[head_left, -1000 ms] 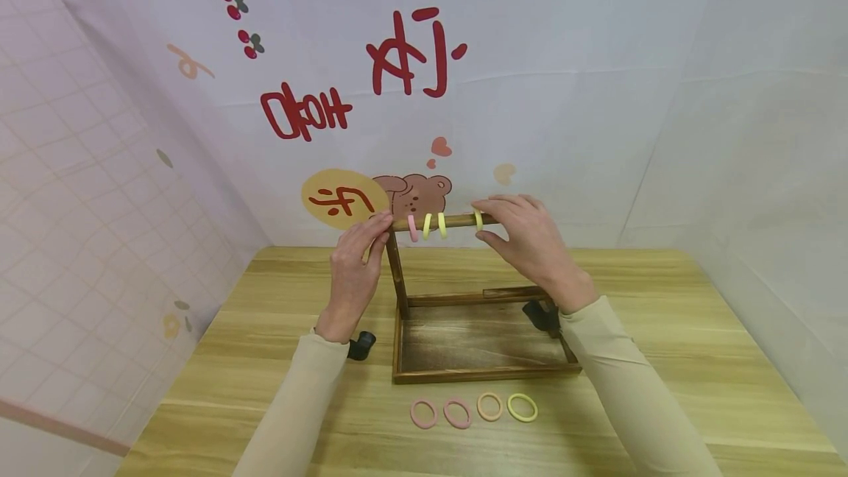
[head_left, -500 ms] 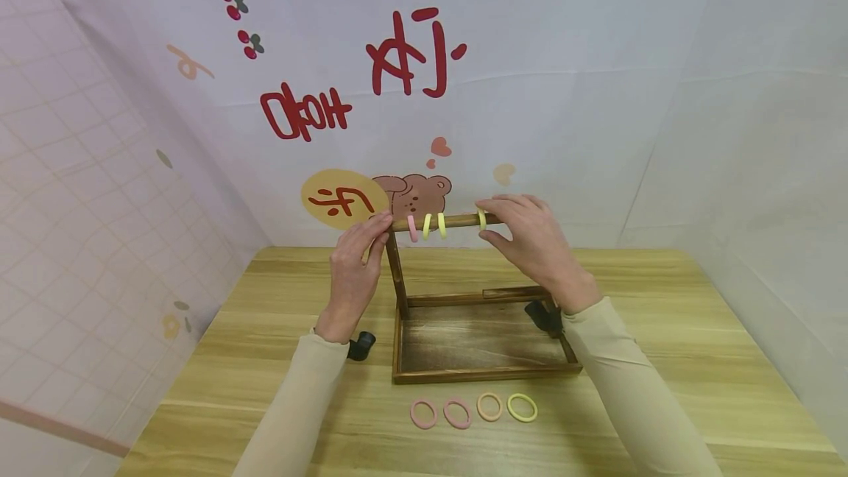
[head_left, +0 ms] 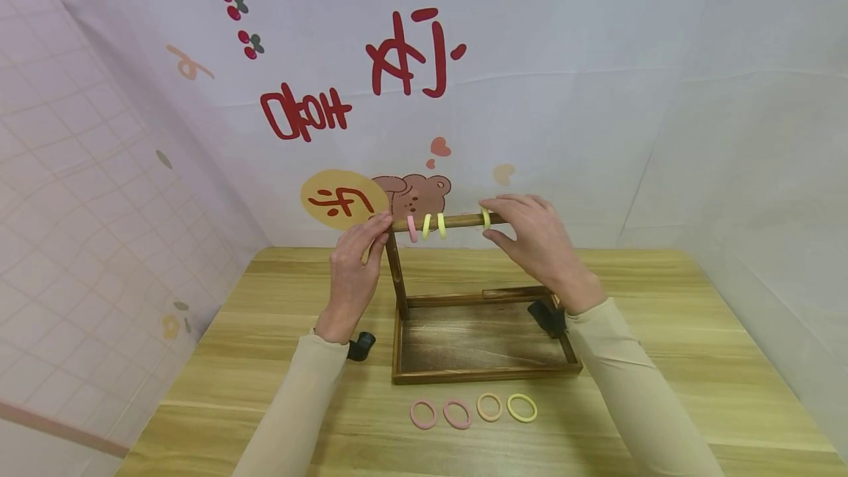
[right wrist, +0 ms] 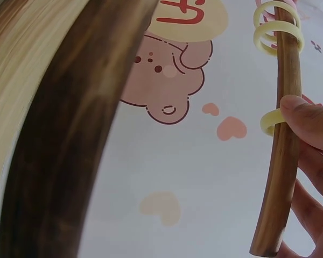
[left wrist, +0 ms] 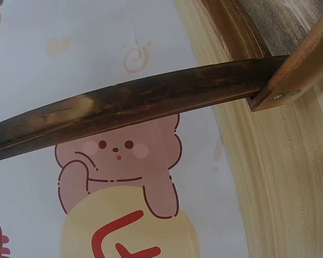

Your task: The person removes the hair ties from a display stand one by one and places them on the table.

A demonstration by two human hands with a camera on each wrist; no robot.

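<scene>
Your right hand (head_left: 539, 249) is pinching the yellow ring (head_left: 486, 219) around the bar (head_left: 462, 221) near its free right end while your left hand (head_left: 354, 267) is pinching the left end, and pulling rightward too far would be risking a dropped ring.

- Wooden rod (head_left: 464, 221): right end hidden behind the right hand (head_left: 535, 247) in the head view.
- Yellow ring (right wrist: 269, 121): partly covered by the thumb (right wrist: 308, 117).
- Left hand (head_left: 353, 269): mere sliver at the left wrist view's edge.
- Beige sleeves (head_left: 286, 411): cropped by the head view's lower edge.
- Black device (head_left: 362, 345), left: partly behind its sleeve.
</scene>
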